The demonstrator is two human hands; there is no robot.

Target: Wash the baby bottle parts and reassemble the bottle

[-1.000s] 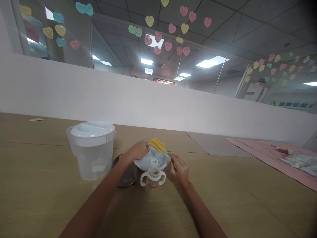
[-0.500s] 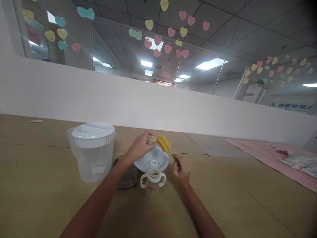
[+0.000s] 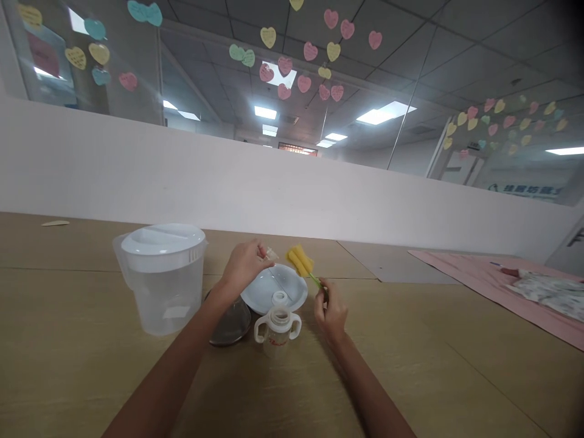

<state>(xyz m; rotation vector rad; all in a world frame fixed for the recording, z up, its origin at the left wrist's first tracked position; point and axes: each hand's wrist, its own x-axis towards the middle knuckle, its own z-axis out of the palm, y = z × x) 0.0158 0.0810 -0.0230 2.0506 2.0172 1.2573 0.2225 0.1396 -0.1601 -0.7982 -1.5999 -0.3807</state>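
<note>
My left hand (image 3: 244,266) is closed, pinching a small clear piece, perhaps a bottle nipple (image 3: 272,253), above the far side of the white bowl (image 3: 255,299). In my right hand (image 3: 331,311) is the thin green handle of a sponge bottle brush (image 3: 300,261). Its yellow sponge head points up and left, over the bowl's right rim, a small gap from the clear piece. In front of the bowl a clear baby bottle (image 3: 277,336) with two white handles stands upright, uncapped. A white ring (image 3: 280,298) shows just behind its mouth.
Left of the bowl, partly behind my left forearm, rests a dark round dish or lid (image 3: 232,325). Farther left stands a translucent lidded pitcher (image 3: 166,298). A pink cloth (image 3: 456,271) with a patterned bundle (image 3: 547,292) lies at right. A white wall (image 3: 274,201) backs the table.
My left hand has drawn slightly left with the clear piece, so the gap to the sponge is wider. My right hand and the brush stay about the same. The view has shifted a little.
</note>
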